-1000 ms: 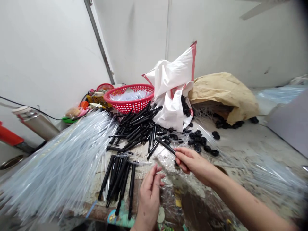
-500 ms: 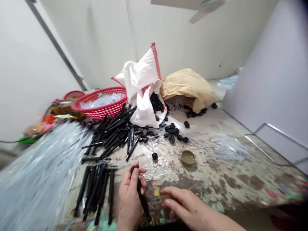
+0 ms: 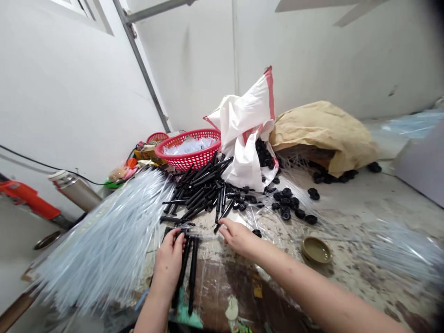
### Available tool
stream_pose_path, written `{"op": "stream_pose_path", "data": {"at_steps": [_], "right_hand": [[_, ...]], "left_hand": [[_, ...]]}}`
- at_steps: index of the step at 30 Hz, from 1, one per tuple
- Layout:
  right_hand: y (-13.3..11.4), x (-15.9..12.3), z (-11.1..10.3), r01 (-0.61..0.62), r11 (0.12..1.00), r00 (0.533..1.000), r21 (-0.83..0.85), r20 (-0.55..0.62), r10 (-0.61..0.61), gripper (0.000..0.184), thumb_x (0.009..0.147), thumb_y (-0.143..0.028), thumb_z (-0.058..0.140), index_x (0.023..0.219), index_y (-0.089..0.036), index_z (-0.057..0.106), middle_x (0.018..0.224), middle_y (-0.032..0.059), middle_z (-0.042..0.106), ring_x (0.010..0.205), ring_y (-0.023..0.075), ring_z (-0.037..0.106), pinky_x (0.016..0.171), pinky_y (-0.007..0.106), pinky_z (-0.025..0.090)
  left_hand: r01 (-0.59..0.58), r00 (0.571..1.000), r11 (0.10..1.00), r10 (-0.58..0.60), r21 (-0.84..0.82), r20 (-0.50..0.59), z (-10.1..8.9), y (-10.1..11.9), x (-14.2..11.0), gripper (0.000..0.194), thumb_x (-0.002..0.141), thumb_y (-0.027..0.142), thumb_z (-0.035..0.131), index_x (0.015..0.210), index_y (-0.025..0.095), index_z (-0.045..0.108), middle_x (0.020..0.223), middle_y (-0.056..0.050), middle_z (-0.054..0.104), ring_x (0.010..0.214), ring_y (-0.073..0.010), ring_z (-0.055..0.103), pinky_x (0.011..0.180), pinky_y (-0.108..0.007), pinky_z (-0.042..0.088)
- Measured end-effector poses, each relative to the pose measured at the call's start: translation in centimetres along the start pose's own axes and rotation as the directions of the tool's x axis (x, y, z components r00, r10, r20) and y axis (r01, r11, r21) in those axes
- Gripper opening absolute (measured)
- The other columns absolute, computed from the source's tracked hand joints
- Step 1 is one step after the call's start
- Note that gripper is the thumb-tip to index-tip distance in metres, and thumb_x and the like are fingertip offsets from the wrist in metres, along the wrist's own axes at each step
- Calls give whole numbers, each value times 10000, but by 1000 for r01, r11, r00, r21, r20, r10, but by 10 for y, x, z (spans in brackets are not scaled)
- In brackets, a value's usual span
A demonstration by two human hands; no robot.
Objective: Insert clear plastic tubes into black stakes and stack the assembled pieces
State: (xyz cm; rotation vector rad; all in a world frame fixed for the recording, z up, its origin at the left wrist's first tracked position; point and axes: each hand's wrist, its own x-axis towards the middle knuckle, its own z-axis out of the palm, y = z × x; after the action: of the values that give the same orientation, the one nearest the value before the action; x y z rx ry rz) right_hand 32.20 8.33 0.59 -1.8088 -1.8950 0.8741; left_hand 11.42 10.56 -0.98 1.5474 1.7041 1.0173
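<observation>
Left-front of the white sack (image 3: pixel 244 118), black tubes (image 3: pixel 204 187) are heaped; at their near edge the right hand (image 3: pixel 238 237) is placed, fingers bunched. Farther forward, laid-out tubes (image 3: pixel 193 277) are partly covered by the left hand (image 3: pixel 168 256), fingers curled; neither grip can be told. Right-front, peeling tabletop (image 3: pixel 350 261) is exposed; behind, 2 pale walls (image 3: pixel 204 69) are seen.

From my end I see a white left wall (image 3: pixel 69 83) meeting a pale back wall (image 3: pixel 201 60), a grey metal post (image 3: pixel 141 62) slanting near their corner and a crossbar (image 3: pixel 159 10) branching off it. A vertical seam (image 3: pixel 235 51) lines the back wall. At upper left I get what may be a window frame (image 3: pixel 100 18), cut off. Bright, whitish light falls on a worn, brown-blotched worktable (image 3: pixel 360 194); a pale panel (image 3: pixel 421 162) stands at right.
</observation>
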Motion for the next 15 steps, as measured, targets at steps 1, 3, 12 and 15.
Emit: {"op": "stream_pose_path", "data": {"at_steps": [1, 3, 12, 15], "right_hand": [[-4, 15, 3, -20, 999, 1000, -36, -18, 20, 337, 903, -319, 370, 1197, -202, 486, 916, 82, 670, 842, 198, 621, 684, 274, 413], [-6, 37, 11, -62, 993, 997, -96, -48, 57, 343, 879, -353, 414, 1173, -195, 492, 941, 118, 662, 890, 251, 612, 694, 313, 401], [11, 48, 17, -118, 971, 993, -209, -54, 110, 307, 768, -253, 497, 1075, -255, 495, 859, 45, 641, 803, 216, 602, 625, 267, 349], [13, 40, 13, -118, 974, 992, -193, -62, 108, 351, 771, -237, 475, 1121, -242, 466, 833, 41, 630, 773, 201, 591, 616, 258, 341]], "left_hand": [[-76, 996, 991, 80, 106, -33, 1, -4, 3, 386, 778, 409, 472, 1037, 141, 574, 861, -106, 660, 845, -262, 623, 771, -427, 486], [-215, 963, 934, 251, 287, -94, 3, -11, 8, 369, 809, 379, 414, 1038, 140, 578, 990, -149, 643, 973, -303, 582, 874, -483, 427], [-367, 859, 800, 487, 475, -156, 1, -11, 5, 395, 853, 368, 397, 1083, 96, 566, 1026, -177, 603, 993, -305, 542, 899, -471, 405], [-429, 847, 837, 503, 341, -169, 6, 0, -8, 337, 846, 340, 447, 1071, 125, 575, 1016, -147, 605, 981, -268, 548, 886, -439, 427]]}}
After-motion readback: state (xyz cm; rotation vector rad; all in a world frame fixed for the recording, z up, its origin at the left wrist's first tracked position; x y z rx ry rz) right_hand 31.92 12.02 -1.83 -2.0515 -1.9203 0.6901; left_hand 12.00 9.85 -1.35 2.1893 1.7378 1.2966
